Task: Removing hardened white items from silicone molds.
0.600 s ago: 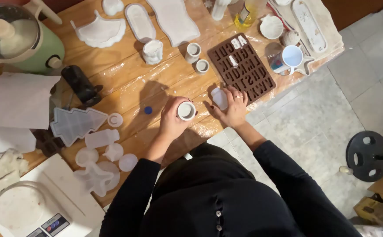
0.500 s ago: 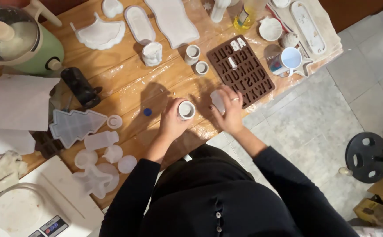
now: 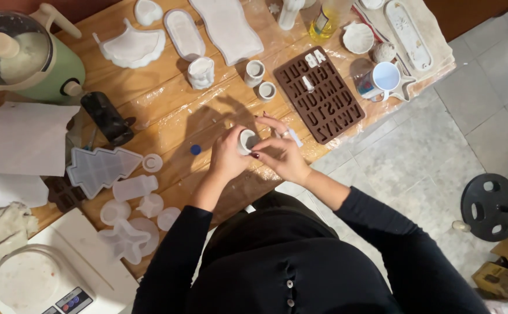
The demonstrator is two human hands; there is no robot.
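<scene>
White small cup (image 3: 247, 141), cylindrical, open mouth up, pinched in left hand (image 3: 228, 156); fingers curled tight round the wall, so closed on it, held just over the plastic-covered wooden table (image 3: 167, 87) near its front edge; likely raised off the surface to work on it from both sides.

Right hand (image 3: 286, 158) against the cup's right side; fingers partly bent, fingertips (image 3: 256, 155) touching rim and wall; a small white flat piece (image 3: 294, 137) shows by the knuckles, seemingly tucked between fingers; cannot tell how firmly gripped. Both hands meeting at the cup, apparently one steadying, one handling the rim.

Just right of the hands: brown letter mould (image 3: 322, 96), tilted, a few cavities filled white. Behind the hands: two more small white cups (image 3: 254, 72) (image 3: 266, 91) and a white ribbed pot (image 3: 201, 72); all upright, within easy reach. Small blue cap (image 3: 195, 149) just left of the left hand.

Further left: clear tree-shaped mould (image 3: 100, 168), cluster of clear silicone moulds (image 3: 129, 224), black object (image 3: 106, 117), white paper sheets (image 3: 21, 139). Far left corner: green mixing pot (image 3: 24, 55) with white mix inside; kitchen scale (image 3: 44, 279) with a bowl at bottom left. Back row: flat white cast trays (image 3: 184, 34); blue mug (image 3: 384, 78) and oil bottle (image 3: 327, 20) at right.
</scene>
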